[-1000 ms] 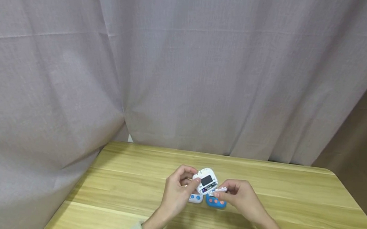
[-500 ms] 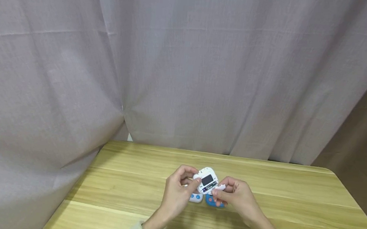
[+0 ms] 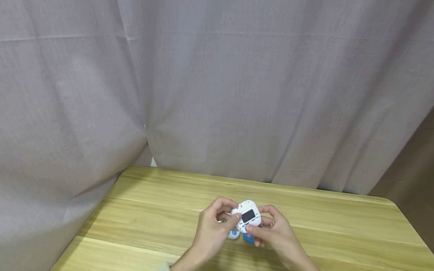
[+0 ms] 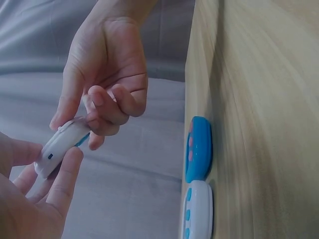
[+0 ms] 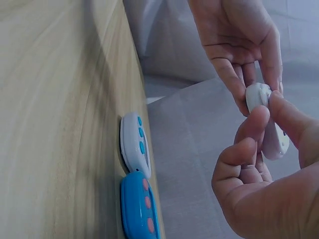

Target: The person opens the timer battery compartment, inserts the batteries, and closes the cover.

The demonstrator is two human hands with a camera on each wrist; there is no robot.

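Observation:
A small white digital timer point(image 3: 247, 204) with rounded corners is held up over the table, its back with a dark rectangle turned toward the head camera. My left hand point(image 3: 209, 228) grips its left side between thumb and fingers. At its lower right edge, my right hand point(image 3: 282, 238) pinches the timer, thumb on the battery cover, which lies over the battery slot. The left wrist view shows the timer point(image 4: 60, 147) edge-on, with a small dark slot in its side. In the right wrist view, the right thumb and forefinger meet at the timer's end point(image 5: 276, 142).
On the wooden table point(image 3: 145, 224) below the hands lie a blue timer point(image 4: 200, 149) with pink buttons and a white timer point(image 4: 201, 209) with blue buttons, end to end. A grey curtain point(image 3: 219, 109) hangs behind the table's far edge.
My right hand has moved left, bringing the loose battery cover onto the timer's back. The batteries, visible earlier, are now covered. The timer has shifted slightly right.

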